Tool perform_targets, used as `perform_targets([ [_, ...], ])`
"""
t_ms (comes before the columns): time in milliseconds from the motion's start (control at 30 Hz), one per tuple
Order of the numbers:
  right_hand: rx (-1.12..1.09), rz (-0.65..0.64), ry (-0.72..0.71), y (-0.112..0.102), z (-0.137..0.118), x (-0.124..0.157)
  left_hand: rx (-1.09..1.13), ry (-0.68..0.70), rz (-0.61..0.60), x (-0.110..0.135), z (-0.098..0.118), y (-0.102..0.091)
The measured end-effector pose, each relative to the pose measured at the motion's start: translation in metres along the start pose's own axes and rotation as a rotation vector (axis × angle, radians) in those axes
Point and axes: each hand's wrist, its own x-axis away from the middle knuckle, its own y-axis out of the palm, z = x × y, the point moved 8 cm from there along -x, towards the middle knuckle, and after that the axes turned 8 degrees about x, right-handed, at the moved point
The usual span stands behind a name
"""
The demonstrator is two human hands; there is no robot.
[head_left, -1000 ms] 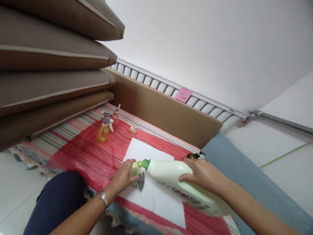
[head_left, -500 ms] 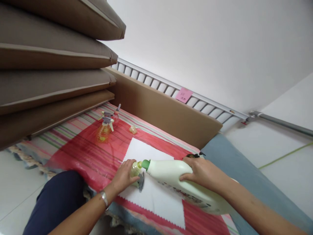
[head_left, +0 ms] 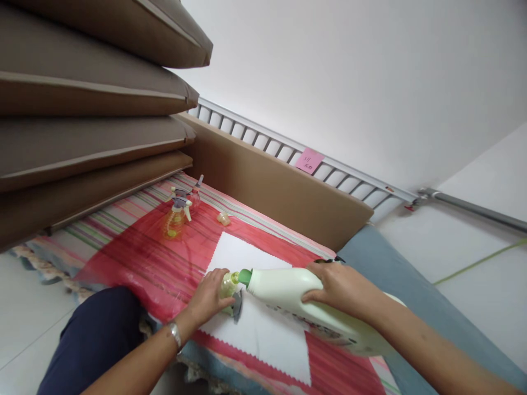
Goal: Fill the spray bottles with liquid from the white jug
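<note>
Alignment is counting most in what is looking like a pouring step: the green plastic spout (head_left: 244, 276) is pointing at the neck of the small clear yellowish plastic bottle (head_left: 228, 285), though whether they are touching, or any liquid is flowing, is not showing clearly. Tilting the big pale-green plastic jug (head_left: 284, 285) gradually would probably be limiting spills, while a firm hold below would be steadying the lighter bottle. At the lower middle of the frame, the left hand (head_left: 211, 293) is gripping that bottle around its body, with the neck leaning toward the right. Further right, the right hand (head_left: 337, 288) is gripping the jug from above, so the jug's front end is lying between both hands and its base is slanting down toward the lower right. A grey plastic piece (head_left: 237, 305) is sitting just beside the left hand, over the white zigzag-edged sheet (head_left: 284, 351).
</note>
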Motion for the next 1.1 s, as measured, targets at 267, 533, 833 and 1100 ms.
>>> perform_targets([
  [267,0.033,0.012,-0.011,-0.0004,-0.0001,-0.0019,0.022,-0.004,0.009,0.0003,-0.0013,-0.0010],
  [533,0.027,0.003,-0.010,-0.0034,-0.0026,-0.0021,0.019,0.022,0.041,0.0006,-0.0011,-0.0022],
  [833,0.049,0.004,-0.015,-0.0044,-0.0020,-0.0030,0.033,0.007,0.018,0.0006,-0.0034,-0.0007],
  [1100,0.046,-0.002,-0.009,-0.0054,-0.0033,-0.0033,0.020,0.015,0.013,0.0006,-0.0043,-0.0003],
])
